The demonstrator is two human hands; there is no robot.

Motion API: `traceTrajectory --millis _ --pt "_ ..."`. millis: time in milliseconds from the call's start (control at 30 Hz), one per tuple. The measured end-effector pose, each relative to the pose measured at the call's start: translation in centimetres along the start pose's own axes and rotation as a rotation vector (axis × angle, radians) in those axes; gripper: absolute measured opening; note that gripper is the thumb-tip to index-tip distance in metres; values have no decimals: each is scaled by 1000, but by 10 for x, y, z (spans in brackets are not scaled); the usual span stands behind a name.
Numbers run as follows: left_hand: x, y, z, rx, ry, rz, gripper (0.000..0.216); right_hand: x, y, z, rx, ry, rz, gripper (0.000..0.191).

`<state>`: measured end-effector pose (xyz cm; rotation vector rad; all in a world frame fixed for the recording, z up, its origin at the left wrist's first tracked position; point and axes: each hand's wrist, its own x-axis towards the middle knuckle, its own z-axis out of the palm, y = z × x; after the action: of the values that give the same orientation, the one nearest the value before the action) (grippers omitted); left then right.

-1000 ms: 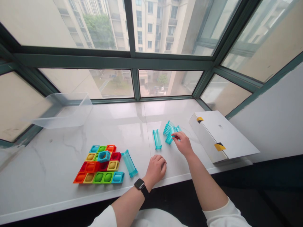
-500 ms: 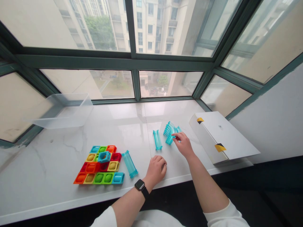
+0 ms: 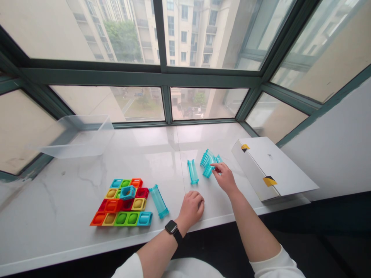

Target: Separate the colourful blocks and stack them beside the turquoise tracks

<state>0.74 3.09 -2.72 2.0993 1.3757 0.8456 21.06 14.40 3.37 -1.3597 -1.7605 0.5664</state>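
Note:
My right hand (image 3: 225, 178) is closed in a pinch at the near end of a clear teal curved track piece (image 3: 206, 158). Part of that piece, and of another teal piece beside it, is hidden behind the fingers. My left hand (image 3: 191, 205) rests on the white counter with its fingers curled in, and nothing shows in it. Between the two hands, farther back, lies a straight teal track piece (image 3: 193, 172). Left of my left hand is a longer straight teal piece (image 3: 159, 201), next to a flat block of colourful square tiles (image 3: 127, 218). One blue square piece (image 3: 127, 192) sits raised on the tiles.
A clear plastic bin (image 3: 75, 150) stands at the back left of the white counter (image 3: 72, 247). On the right lies a white box (image 3: 278, 162) with black-and-yellow tabs, close to the wall. Green-framed windows (image 3: 145, 77) border the counter's back.

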Motion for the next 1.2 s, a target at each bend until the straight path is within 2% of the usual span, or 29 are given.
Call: traceTrajectory --millis 100,200,300,367,467,567,800,933,1067,1200 --pt "0 0 0 -6 2 3 15 -2 -4 -2 -35 22 -13 39" --pt "0 1 -1 -8 8 -1 15 -16 -7 -2 -52 118 20 52" --pt "0 1 -2 0 14 -3 15 -47 -3 8 7 275 149 55" --pt "0 0 -2 17 11 5 16 -76 4 21 51 314 258 48" --pt "0 -1 0 43 -2 20 24 -117 14 42 16 230 327 33" --pt "-1 -3 3 58 4 22 23 -137 17 54 -43 50 178 23" --pt "-2 -8 7 52 7 7 23 -130 14 54 -105 -45 105 23" --pt "2 -8 4 -48 7 -20 24 -130 11 54 -119 -46 95 24" --pt "-12 1 -11 -288 -14 -100 30 -131 10 53 -138 -34 84 26" --pt "-61 7 -50 -521 -57 -136 32 -133 3 60 -188 -26 112 25"
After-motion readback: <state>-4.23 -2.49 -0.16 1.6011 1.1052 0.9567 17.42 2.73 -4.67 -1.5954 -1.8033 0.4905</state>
